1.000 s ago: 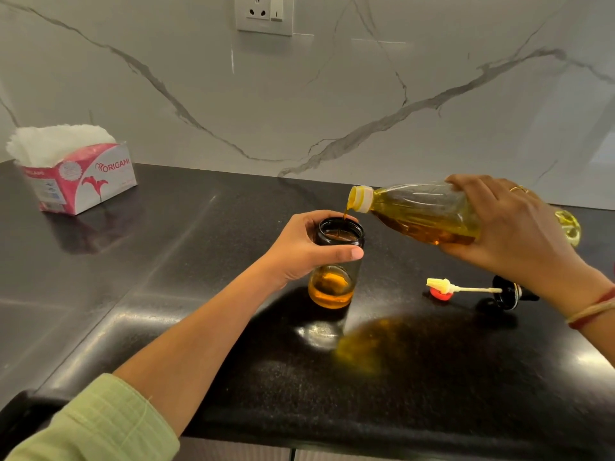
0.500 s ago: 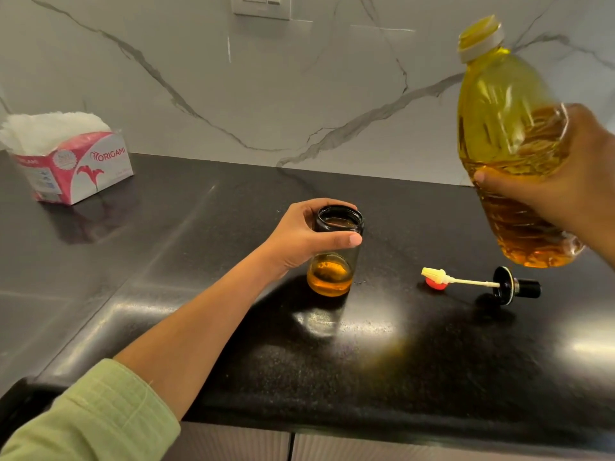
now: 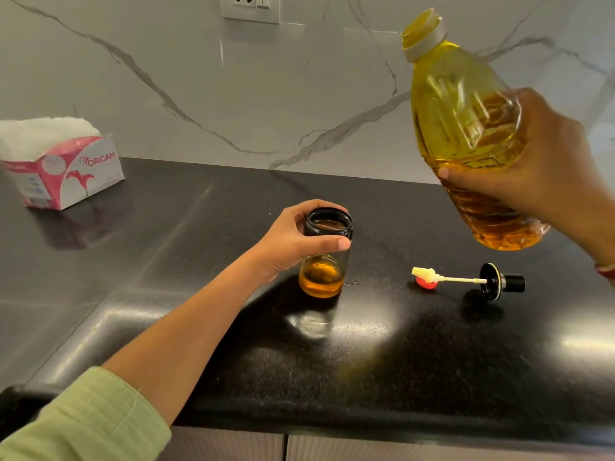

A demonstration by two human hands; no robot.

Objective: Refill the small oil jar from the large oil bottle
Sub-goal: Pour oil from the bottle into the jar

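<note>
Counter (image 3: 199, 261): glossy black with a fine pale speckle.
Wall (image 3: 166, 78): white marble with grey diagonal veins.
Socket plate (image 3: 250, 6): white.
Oil bottle (image 3: 466, 128): clear plastic, contents bright yellow above and deeper amber below; neck ring white, mouth yellow.
Oil jar (image 3: 327, 254): black neck, clear glass body, amber at the bottom.
Brush lid (image 3: 466, 280), towards the counter's right edge: black cap, white stem, pale yellow bristles.
Small cap (image 3: 427, 285) beside the bristles: red.
Tissue box (image 3: 73, 171), at the counter's far left edge: pink-red and white, with red lettering and a red bird figure.
Tissues (image 3: 43, 134): white.
Sleeve (image 3: 83, 424): light green with faint woven lines.
Wristband (image 3: 606, 270): red and white.
</note>
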